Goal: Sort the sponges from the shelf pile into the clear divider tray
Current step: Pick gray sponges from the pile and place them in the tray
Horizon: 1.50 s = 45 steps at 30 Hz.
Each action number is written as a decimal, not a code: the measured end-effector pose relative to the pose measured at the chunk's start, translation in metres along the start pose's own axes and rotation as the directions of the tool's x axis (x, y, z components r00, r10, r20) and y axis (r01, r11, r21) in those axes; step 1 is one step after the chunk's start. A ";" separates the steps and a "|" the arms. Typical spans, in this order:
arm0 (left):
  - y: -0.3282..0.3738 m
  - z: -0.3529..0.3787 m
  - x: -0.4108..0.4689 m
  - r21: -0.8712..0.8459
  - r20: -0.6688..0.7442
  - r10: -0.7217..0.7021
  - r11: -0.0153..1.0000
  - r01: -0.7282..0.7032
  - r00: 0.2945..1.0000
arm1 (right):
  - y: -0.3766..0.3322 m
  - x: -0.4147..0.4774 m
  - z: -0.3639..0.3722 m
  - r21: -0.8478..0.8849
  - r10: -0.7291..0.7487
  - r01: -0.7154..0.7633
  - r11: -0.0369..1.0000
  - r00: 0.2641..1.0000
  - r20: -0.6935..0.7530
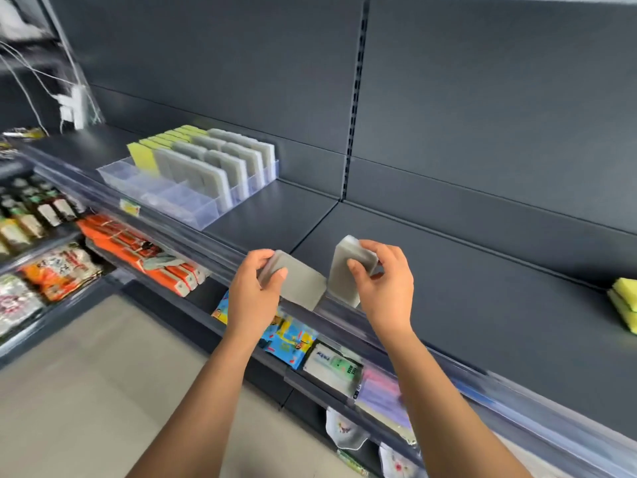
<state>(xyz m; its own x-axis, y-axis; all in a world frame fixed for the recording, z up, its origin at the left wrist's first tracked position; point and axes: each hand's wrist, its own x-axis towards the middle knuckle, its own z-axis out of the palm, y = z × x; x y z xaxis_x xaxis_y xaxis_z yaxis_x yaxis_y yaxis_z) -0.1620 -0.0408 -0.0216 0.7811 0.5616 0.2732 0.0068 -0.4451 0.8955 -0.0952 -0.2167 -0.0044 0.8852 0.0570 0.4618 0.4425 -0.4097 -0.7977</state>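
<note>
A dark grey shelf (448, 270) is running from the upper left of the frame to the lower right, with a matching back panel rising behind it. At the upper left the clear divider tray (162, 196) is sitting on the shelf; its rear slots are holding upright grey sponges (213, 167) and, in the far-left lane, yellow sponges (148, 155), while its front compartments are showing bare plastic.

At the centre, over the shelf's front edge, the left hand (253, 291) is gripping one grey sponge (300, 282), thumb pressing on its top face and fingers curling under its left end. Just beside it, the right hand (382, 288) is pinching a second grey sponge (344, 270), holding it tilted on edge, thumb on the near face and fingers wrapping behind. The two held sponges are sitting close together, not touching.

At the right edge a small pile of yellow sponges (625, 301) is lying on the shelf. Below, the lower shelves are displaying orange packets (138, 250) and colourful packets (289, 339).
</note>
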 end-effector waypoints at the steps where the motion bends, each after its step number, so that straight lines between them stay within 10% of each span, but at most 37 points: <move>1: -0.006 -0.013 0.006 -0.001 -0.015 0.005 1.000 -0.005 1.000 | -0.008 -0.001 0.014 0.004 -0.014 0.014 1.000 1.000 0.010; 45: -0.137 -0.273 0.327 0.132 -0.138 0.111 0.987 -0.093 0.984 | -0.153 0.132 0.412 0.139 -0.153 0.134 0.981 0.978 0.139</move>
<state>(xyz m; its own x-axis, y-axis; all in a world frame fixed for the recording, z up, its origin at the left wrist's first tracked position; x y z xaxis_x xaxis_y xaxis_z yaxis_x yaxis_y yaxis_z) -0.0775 0.3942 0.0404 0.6833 0.5993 0.4171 0.0163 -0.5836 0.8119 0.0131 0.2288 0.0183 0.8181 0.2452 0.5201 0.5728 -0.2683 -0.7745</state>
